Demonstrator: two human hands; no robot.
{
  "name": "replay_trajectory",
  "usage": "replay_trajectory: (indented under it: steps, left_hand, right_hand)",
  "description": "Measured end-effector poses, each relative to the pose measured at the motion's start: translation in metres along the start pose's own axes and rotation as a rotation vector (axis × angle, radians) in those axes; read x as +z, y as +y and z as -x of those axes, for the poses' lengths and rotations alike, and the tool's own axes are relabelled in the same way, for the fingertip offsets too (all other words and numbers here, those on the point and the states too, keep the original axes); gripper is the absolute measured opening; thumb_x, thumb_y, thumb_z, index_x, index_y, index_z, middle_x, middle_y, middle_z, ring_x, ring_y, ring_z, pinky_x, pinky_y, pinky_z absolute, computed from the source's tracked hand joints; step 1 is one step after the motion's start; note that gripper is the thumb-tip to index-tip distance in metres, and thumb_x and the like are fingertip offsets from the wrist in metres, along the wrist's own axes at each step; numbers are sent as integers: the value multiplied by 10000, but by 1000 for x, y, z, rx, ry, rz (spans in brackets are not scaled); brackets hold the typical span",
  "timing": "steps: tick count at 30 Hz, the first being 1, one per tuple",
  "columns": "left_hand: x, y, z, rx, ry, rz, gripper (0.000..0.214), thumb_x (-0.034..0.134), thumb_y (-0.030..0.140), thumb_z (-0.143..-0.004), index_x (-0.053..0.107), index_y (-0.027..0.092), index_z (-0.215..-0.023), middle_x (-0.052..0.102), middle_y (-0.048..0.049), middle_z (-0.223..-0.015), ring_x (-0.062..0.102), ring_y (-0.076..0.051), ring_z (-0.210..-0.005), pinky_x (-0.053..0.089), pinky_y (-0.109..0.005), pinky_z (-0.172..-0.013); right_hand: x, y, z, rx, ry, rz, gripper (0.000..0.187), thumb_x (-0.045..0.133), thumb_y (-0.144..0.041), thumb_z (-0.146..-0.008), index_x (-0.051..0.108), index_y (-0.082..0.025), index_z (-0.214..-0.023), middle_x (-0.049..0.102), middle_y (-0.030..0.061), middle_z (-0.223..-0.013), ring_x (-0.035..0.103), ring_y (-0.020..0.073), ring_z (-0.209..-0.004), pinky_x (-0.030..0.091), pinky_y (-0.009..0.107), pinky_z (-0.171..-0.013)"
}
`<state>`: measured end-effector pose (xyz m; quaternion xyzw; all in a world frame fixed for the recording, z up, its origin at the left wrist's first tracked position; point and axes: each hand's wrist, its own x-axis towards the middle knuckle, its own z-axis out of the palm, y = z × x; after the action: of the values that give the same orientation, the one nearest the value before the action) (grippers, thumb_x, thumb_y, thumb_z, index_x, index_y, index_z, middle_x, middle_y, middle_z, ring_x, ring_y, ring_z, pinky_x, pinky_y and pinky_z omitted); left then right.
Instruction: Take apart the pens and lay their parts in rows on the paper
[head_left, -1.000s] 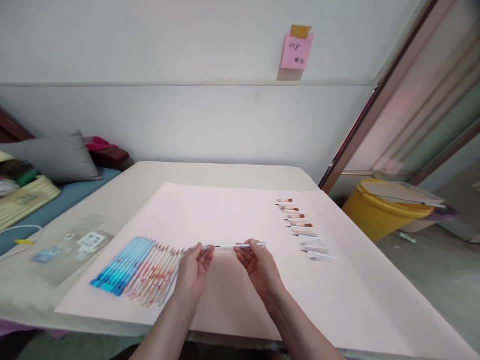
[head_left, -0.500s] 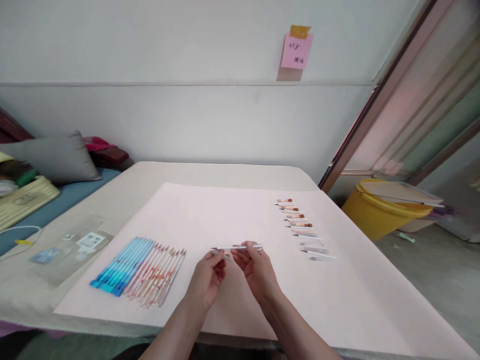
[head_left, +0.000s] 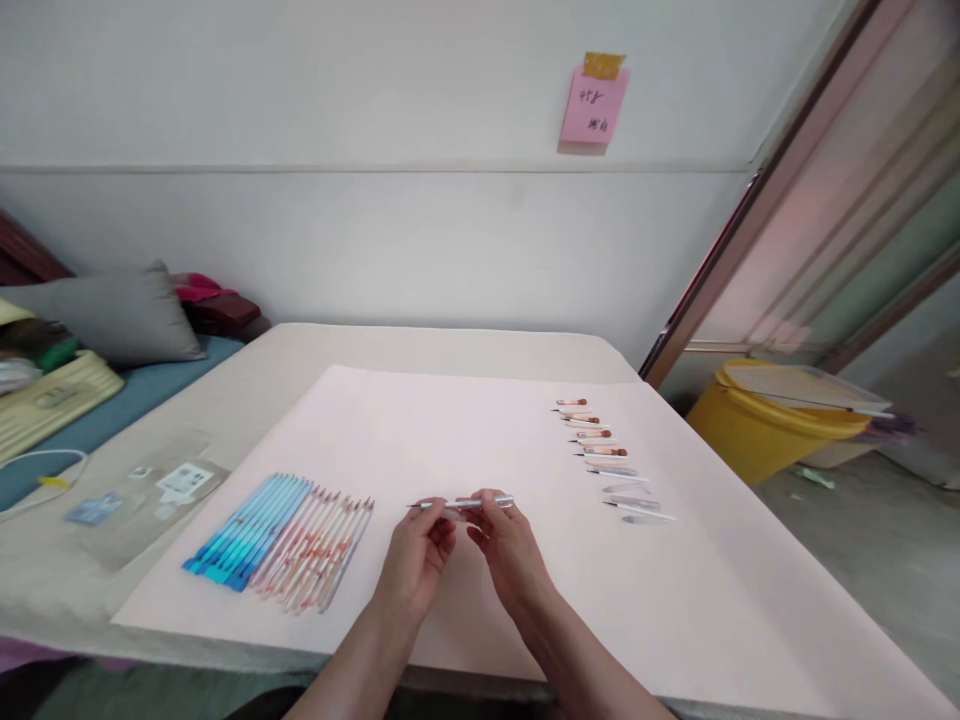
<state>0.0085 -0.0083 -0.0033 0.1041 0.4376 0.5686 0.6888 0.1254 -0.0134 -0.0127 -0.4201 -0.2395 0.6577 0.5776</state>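
Both my hands are raised over a large pale pink sheet on the table. My right hand pinches a slim clear pen held level, its thin tip pointing left. My left hand is closed at the pen's left part, pinching it near a small clear piece, probably its cap. To the left lies a neat row of pens, blue ones beside clear ones with pink print. To the right lies a column of small pen parts, some with brown ends.
A beige cloth-covered table carries the sheet, with a clear plastic bag on its left part. A yellow bucket stands on the floor at right. A grey cushion and clutter lie left. A pink note hangs on the wall.
My hands have come closer together, the left sliding right along the pen. The pen has come down and shifted slightly left.
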Motion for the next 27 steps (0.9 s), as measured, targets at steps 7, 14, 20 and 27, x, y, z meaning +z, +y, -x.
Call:
replay_trajectory:
  steps: [7, 14, 20, 27]
  left_hand:
    - [-5, 8, -7, 93, 89, 46, 162, 708, 138, -659, 571, 140, -746, 561, 17, -631, 537, -52, -520, 460, -141, -450]
    - [-4, 6, -6, 65, 122, 40, 161, 703, 124, -644, 561, 140, -718, 562, 18, -620, 536, -53, -509, 453, -144, -443]
    - [2, -11, 6, -2, -23, -43, 139, 696, 159, -660, 573, 145, -723, 607, -3, -644, 576, -74, -562, 475, -160, -495]
    - [3, -13, 7, 15, -36, -44, 152, 709, 180, -669, 620, 133, -783, 650, -30, -715, 593, -78, -597, 497, -169, -537]
  right_hand:
    - [-1, -8, -3, 24, 89, -82, 226, 668, -406, -719, 613, -204, -806, 615, 13, -804, 559, 138, -753, 405, 252, -664]
    - [-7, -15, -8, -24, 170, -169, 210, 726, -326, -678, 595, -212, -798, 582, -17, -700, 514, 106, -668, 386, 227, -634]
    - [-3, 4, -2, 30, 46, -121, 171, 677, -352, -722, 603, -208, -776, 609, 15, -806, 540, 144, -774, 411, 271, -709]
    - [-1, 8, 0, 82, -18, -175, 185, 663, -362, -736, 640, -194, -811, 601, 29, -822, 536, 158, -791, 418, 283, -715]
